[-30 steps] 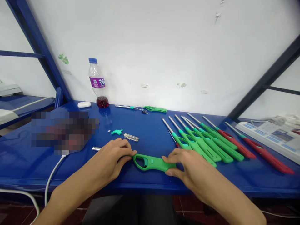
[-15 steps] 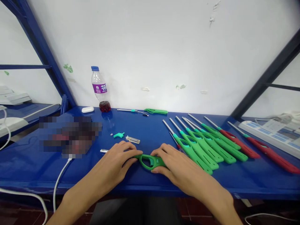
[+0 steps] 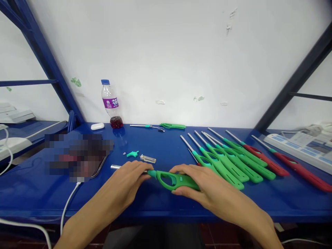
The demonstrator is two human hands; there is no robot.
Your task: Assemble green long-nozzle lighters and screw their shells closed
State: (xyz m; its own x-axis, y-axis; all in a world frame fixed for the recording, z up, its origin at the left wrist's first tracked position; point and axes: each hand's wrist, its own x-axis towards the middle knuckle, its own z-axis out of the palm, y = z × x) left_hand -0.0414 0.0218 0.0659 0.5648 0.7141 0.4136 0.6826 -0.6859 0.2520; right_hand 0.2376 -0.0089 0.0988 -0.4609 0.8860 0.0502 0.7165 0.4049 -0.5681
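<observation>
A green long-nosed lighter lies across the front of the blue table, its metal tube pointing left. My left hand covers the tube, fingers curled over it near the teal collar. My right hand grips the green handle from above with fingers wrapped round it. Just behind my left hand lie a small teal trigger piece and a clear plastic part.
A row of several green and red lighters lies to the right. At the back stand a bottle with dark red liquid, a white case and another green lighter. A blurred device with a white cable sits left.
My right hand slid along the green handle, inward then a little right again, and my left hand stayed on the tube. The lighter shifted slightly right, exposing its teal collar.
</observation>
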